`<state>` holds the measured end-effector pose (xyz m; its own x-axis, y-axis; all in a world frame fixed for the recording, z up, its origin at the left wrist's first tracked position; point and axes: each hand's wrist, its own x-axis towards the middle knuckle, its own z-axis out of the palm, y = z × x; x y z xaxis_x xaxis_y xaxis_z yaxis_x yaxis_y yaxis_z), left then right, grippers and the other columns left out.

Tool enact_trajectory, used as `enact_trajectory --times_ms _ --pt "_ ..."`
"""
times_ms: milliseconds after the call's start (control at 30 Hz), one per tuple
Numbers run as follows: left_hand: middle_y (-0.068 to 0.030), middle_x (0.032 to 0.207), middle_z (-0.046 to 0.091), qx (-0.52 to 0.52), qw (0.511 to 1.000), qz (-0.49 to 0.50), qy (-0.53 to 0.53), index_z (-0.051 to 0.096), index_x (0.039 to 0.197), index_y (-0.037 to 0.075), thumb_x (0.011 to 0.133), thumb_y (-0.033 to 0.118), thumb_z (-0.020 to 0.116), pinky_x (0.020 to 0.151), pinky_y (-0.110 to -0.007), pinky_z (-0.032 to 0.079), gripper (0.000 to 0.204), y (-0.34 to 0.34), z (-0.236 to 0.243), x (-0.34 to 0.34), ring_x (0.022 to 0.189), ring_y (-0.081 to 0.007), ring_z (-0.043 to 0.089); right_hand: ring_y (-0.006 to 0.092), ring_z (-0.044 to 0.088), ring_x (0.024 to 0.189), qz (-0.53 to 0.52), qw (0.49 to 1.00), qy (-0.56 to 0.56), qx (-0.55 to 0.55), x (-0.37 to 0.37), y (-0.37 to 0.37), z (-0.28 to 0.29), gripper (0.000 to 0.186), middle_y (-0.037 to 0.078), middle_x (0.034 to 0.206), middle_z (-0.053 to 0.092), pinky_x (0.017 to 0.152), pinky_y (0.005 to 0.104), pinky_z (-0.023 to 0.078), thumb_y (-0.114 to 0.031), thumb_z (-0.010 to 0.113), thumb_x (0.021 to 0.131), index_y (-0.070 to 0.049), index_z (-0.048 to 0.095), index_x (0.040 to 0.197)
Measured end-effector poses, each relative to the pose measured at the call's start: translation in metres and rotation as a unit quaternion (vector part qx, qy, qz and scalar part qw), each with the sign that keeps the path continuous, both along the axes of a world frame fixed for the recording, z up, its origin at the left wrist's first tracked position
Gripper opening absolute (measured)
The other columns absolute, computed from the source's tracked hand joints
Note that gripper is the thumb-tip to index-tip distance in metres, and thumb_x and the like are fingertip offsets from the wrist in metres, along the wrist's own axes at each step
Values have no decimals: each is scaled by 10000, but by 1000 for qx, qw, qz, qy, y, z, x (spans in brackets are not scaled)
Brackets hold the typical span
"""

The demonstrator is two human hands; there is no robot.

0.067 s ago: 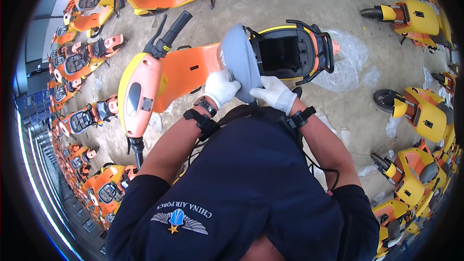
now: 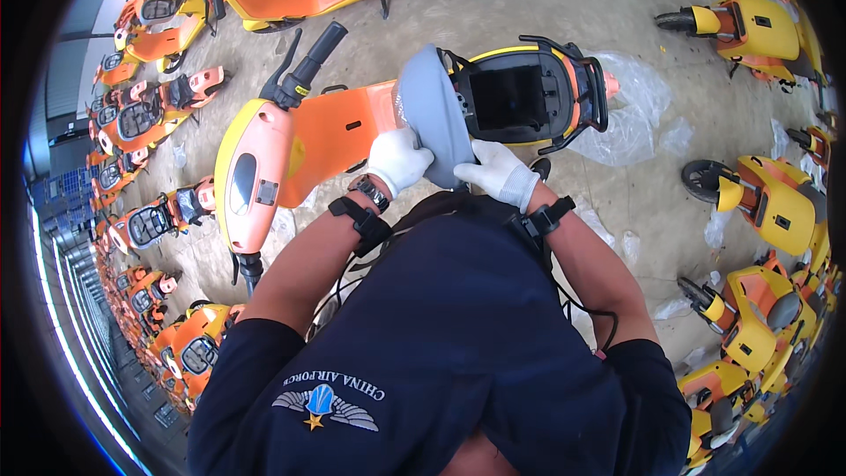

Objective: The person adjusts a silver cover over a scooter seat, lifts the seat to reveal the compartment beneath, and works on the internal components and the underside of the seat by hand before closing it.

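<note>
Even, fairly bright light across mid-frame; the floor [image 2: 493, 9] reads pale grey, shadows soft and weak. Bright strips of light [image 2: 58, 326] streak along the lower left rim, curved by the lens, bluish fringing beside them. Small glints on the crumpled clear plastic [image 2: 630, 119], right of centre. Dark shirt [image 2: 441, 300] at bottom centre and black compartment [image 2: 509, 97] hold little detail. Grey seat [image 2: 434, 115] near centre reasonably sharp, no obvious motion blur. Strong fisheye bending, edges squeezed and softer; corners black.
</note>
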<state>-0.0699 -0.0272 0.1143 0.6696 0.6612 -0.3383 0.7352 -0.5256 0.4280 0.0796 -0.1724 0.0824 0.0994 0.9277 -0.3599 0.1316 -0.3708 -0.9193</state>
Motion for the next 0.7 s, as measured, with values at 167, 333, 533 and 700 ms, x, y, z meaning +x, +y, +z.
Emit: enact_trajectory --times_ms 167,333,533,700 --pt "-223 680 629 -2 994 -83 76 667 707 -17 692 276 596 650 -438 515 301 5 10 13 674 -384 638 334 622 920 -13 999 -50 -2 -3 -9 8 389 225 960 625 853 368 471 -220 578 831 68 571 1091" --pt "-231 723 644 -16 988 -138 73 686 745 -9 713 276 564 707 -446 519 312 -2 13 32 723 -389 644 419 606 905 -94 991 -88 -23 0 -24 10 364 279 924 609 803 418 479 -271 617 803 55 523 936" --pt "-208 704 648 -78 982 -165 36 674 742 -5 729 264 610 675 -408 521 277 2 8 51 696 -361 650 436 599 916 -165 974 -141 -61 6 -28 11 430 277 935 611 806 438 484 -280 683 756 38 483 964" --pt "-114 646 617 -167 977 -100 -89 632 742 -6 749 215 693 606 -326 488 229 -6 -9 35 608 -198 598 421 591 981 -178 971 -149 -64 14 -35 -5 434 257 996 604 846 434 477 -280 691 764 14 496 1017"
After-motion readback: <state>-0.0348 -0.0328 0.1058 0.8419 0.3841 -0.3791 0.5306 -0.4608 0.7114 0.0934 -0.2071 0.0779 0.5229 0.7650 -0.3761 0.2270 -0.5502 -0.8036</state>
